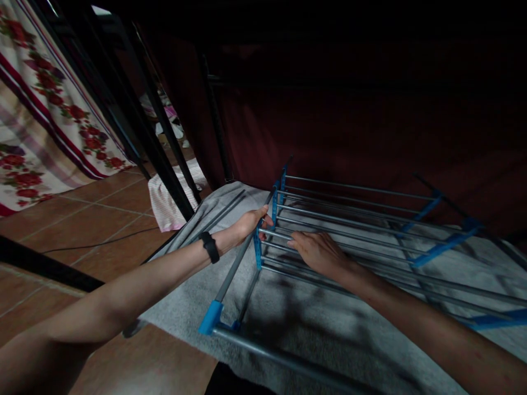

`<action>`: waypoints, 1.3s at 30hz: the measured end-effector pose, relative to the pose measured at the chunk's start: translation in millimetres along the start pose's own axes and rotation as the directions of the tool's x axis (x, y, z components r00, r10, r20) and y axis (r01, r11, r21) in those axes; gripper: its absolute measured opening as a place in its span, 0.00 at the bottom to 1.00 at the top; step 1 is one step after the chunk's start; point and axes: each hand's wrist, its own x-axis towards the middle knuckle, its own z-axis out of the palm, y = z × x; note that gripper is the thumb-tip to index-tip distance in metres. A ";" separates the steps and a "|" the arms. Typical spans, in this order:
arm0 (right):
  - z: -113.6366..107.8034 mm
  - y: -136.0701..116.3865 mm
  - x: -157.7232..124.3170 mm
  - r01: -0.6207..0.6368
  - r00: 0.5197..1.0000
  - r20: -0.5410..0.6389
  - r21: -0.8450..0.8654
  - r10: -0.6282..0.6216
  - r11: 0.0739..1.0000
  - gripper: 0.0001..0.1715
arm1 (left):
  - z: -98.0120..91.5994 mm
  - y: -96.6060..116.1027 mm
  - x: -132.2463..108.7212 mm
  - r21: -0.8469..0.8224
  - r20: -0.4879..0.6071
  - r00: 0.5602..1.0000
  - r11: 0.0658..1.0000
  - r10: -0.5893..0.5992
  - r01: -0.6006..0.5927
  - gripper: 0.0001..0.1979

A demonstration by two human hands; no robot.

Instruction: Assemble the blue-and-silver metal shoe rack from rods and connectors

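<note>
A rack of grey metal tubes (288, 359) with blue plastic end pieces (257, 249) lies on a grey cloth. My left hand (253, 220), a black band on its wrist, is closed around the rack's left side by a blue end piece and a slanting tube. Its fingertips are partly hidden behind the frame. My right hand (315, 248) grips one of the cross tubes (274, 234) just right of that end piece, fingers curled over it. A blue corner joint (211, 317) sits at the near left of the rack.
Grey cloth (185, 307) covers the surface under the rack. Loose thin rods (224, 211) lie to the left. Black metal posts (164, 153) stand at left, near a striped cloth (164, 203) and floral fabric (45, 115). A dark red curtain (349, 131) hangs behind.
</note>
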 end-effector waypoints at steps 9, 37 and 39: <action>2.8 0.3 0.5 0.002 1.000 -0.001 -0.005 -0.002 1.000 0.13 | 0.1 0.5 0.3 -0.007 0.012 1.000 1.000 0.022 -0.021 0.23; -3.0 -3.4 5.8 0.005 0.997 0.080 -0.088 0.003 0.996 0.19 | 3.8 3.2 -3.6 0.055 -0.043 0.999 0.998 0.006 -0.004 0.24; -2.1 -5.1 4.8 -0.008 0.998 0.056 -0.101 0.014 0.995 0.18 | 3.9 3.4 -3.4 0.055 -0.049 0.999 0.998 -0.002 0.004 0.24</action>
